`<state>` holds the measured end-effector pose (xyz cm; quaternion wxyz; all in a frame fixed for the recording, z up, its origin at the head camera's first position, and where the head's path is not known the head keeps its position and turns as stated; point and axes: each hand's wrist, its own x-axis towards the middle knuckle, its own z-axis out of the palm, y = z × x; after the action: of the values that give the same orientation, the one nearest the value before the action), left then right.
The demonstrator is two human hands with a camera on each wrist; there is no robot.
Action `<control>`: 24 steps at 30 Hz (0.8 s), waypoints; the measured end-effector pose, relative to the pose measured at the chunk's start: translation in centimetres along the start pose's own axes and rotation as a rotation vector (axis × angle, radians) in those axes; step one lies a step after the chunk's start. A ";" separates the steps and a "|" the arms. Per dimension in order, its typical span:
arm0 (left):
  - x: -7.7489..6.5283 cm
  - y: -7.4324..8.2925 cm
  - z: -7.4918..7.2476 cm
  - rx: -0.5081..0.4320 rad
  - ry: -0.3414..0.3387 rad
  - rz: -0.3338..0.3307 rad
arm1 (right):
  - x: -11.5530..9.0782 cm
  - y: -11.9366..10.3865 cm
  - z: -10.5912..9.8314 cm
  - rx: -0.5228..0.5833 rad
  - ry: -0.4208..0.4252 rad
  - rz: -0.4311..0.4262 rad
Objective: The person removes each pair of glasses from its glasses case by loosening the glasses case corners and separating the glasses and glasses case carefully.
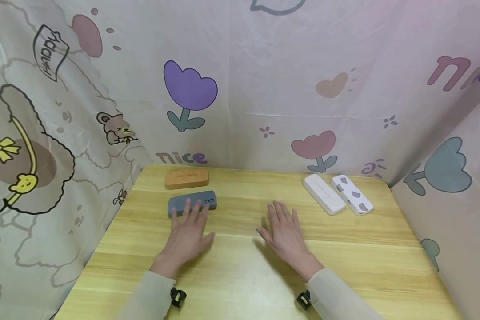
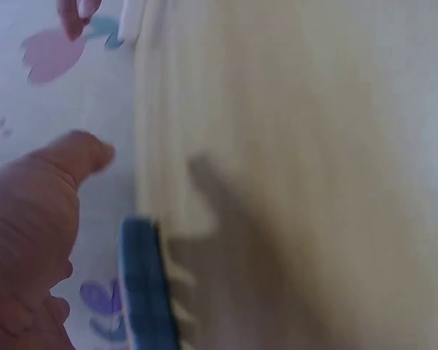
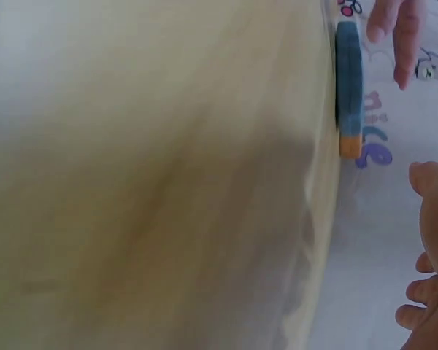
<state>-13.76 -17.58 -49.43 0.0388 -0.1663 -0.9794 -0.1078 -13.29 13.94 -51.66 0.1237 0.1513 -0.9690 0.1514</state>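
- Hovers with left hand [image 1: 186, 237] over blue case [image 1: 203, 197], partly hiding it, straight-fingered, grasping nothing.
- Hovers with right hand [image 1: 284, 233] above table [image 1: 240, 275], also unclenched.
- Has orange case [image 1: 187, 178] just behind blue case, white case [image 1: 324, 194] beside spotted case [image 1: 352, 195] at right.

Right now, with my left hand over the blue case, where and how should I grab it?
Probably around the middle of the blue case, from above: left hand thumb on the near long side, fingers on the far one. It lies flat and lengthwise across your reach, looks narrow enough to span, and a gap separates it from the orange case.
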 end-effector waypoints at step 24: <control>3.7 -6.4 1.3 -0.102 -0.119 -0.136 | 5.2 -6.0 3.9 0.054 -0.089 -0.143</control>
<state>-19.48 -21.99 -51.57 -0.0355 -0.1072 -0.9822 -0.1499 -16.82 5.86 -52.21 0.0869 0.2297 -0.9558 0.1614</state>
